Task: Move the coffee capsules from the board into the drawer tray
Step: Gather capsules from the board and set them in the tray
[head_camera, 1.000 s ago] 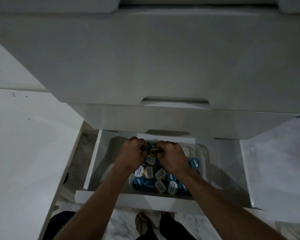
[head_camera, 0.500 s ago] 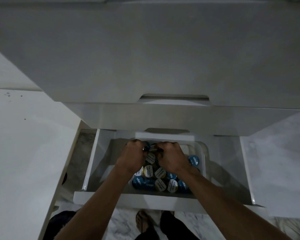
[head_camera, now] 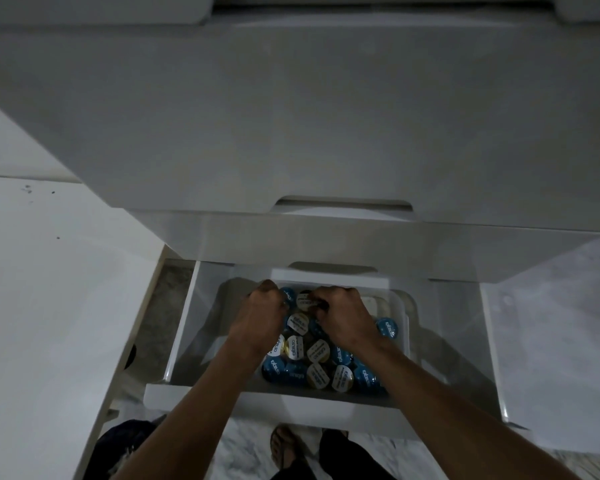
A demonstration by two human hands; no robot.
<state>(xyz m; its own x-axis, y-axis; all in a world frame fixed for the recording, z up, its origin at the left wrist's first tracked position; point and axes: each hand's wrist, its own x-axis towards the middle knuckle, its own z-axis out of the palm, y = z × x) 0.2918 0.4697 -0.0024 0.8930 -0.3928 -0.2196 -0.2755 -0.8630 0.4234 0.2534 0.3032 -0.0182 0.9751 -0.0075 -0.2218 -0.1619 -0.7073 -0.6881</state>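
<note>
Below the closed upper drawer fronts, the open white drawer held a clear tray, and the coffee capsules lay heaped inside that tray, blue and white-gold lids facing up. Both hands were knuckles-up over the far end of the tray. The left hand was curled closed near the tray's far left corner; what it gripped could not be told. The right hand was curled just beside it, fingers bent onto a white-lidded capsule between the two hands. A sandalled foot stood on marble floor below the drawer front.
</note>
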